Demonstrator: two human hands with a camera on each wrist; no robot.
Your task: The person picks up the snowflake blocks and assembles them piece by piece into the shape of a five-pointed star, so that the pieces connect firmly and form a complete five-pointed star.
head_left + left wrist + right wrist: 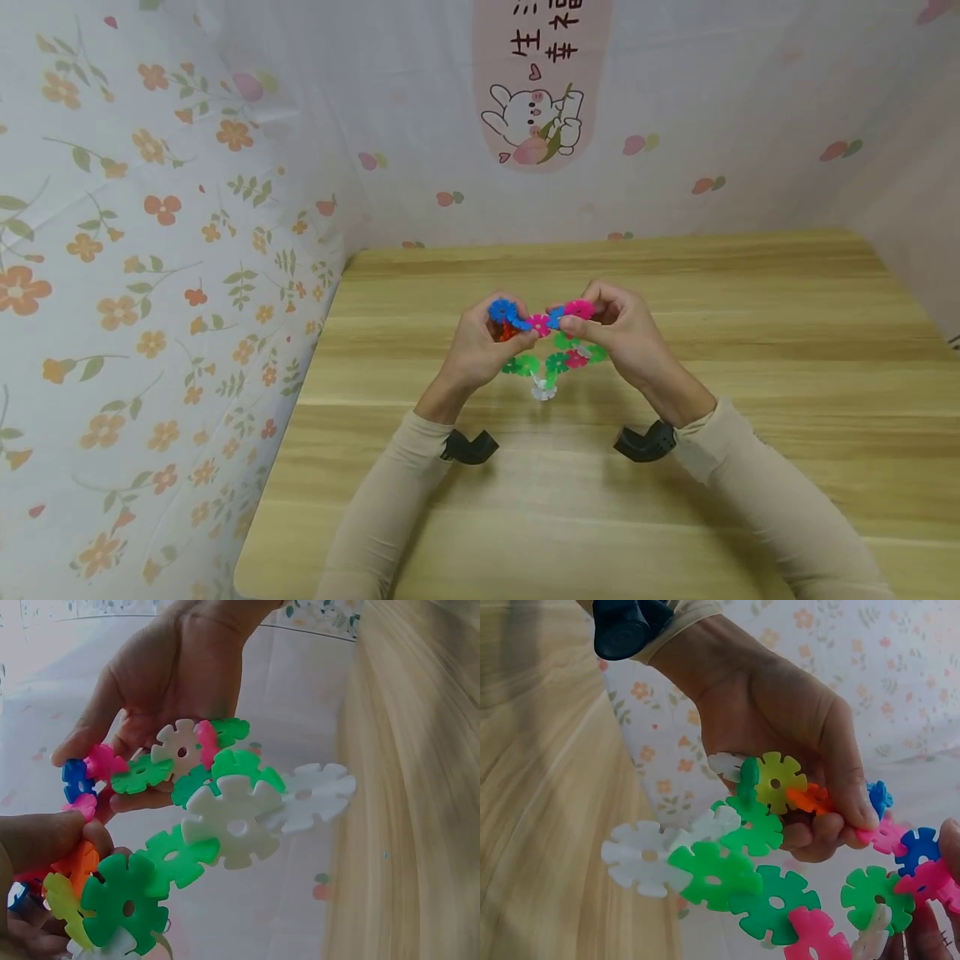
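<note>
Both hands hold a chain of interlocked, notched plastic snowflake discs above the table. The left hand [474,343] pinches it near a pink disc [887,837] by the thumb, with an orange disc [810,799] and a yellow disc [789,780] close to its fingers. On the other side, the right hand [628,337] pinches the chain around a blue disc [77,780] and a pink disc [105,762]. Between the hands, one pink disc [537,325] links blue ones. Green and white discs hang below, a white disc [543,390] lowest. Fingers partly hide the gripped joints.
A wood-grain table [420,533] lies under the hands. Flowered cloth [150,317] hangs at the left, and a pale cloth with a rabbit print [536,117] hangs behind. Black curved mounts [472,448] sit at both wrists.
</note>
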